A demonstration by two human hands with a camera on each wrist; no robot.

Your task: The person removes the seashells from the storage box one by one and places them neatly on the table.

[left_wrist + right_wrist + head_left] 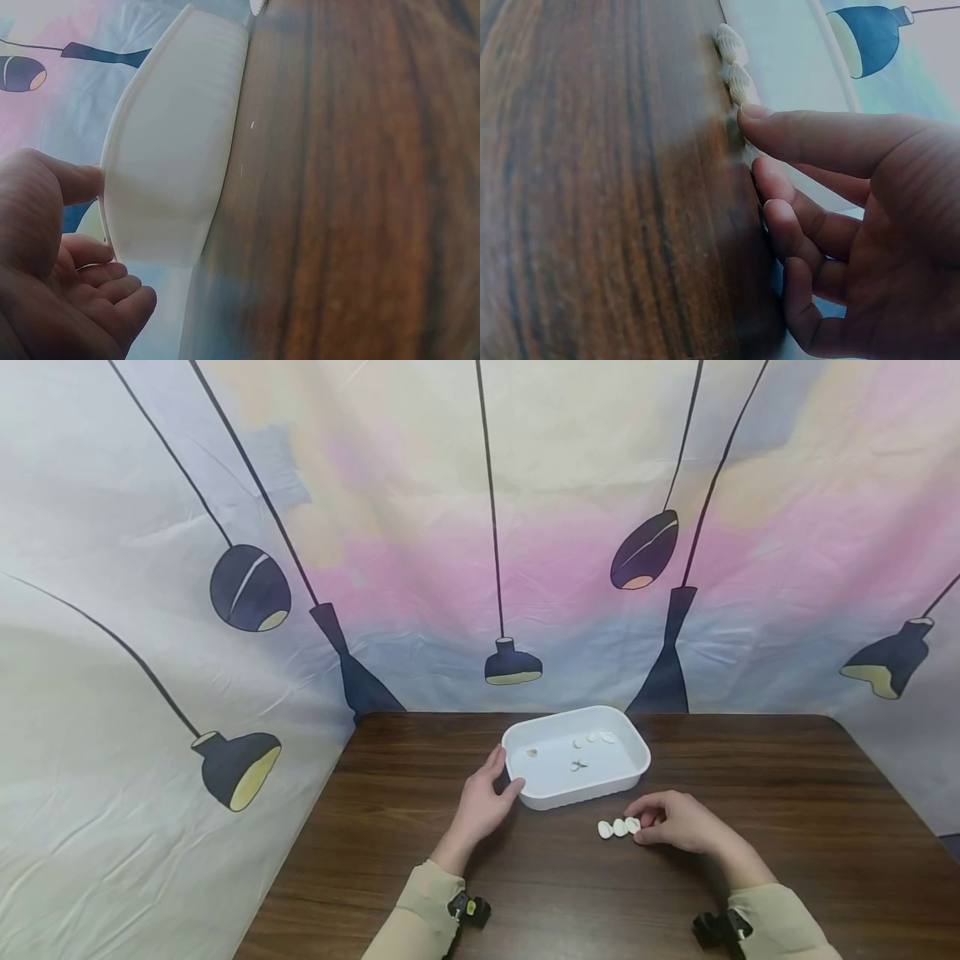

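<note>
On the table stands a shallow white tray (577,796). My left hand (483,802) holds it by the near left corner, thumb on the front rim and fingers along the left side. In the left wrist view the thumb and index fingertip meet the tray's rim. A short row of white seashells (612,828) lies just in front of the tray, ribbed in the right wrist view. My right hand (678,820) pinches the rightmost shell (633,825) between thumb and fingers, low over the table. That shell is mostly hidden by the thumb in the right wrist view.
Inside the tray lie several small white shells (607,737), a tan shell (532,752) and a little piece with dark markings (578,766). The brown wooden table (562,893) ends at a painted cloth backdrop (420,527) close behind the tray.
</note>
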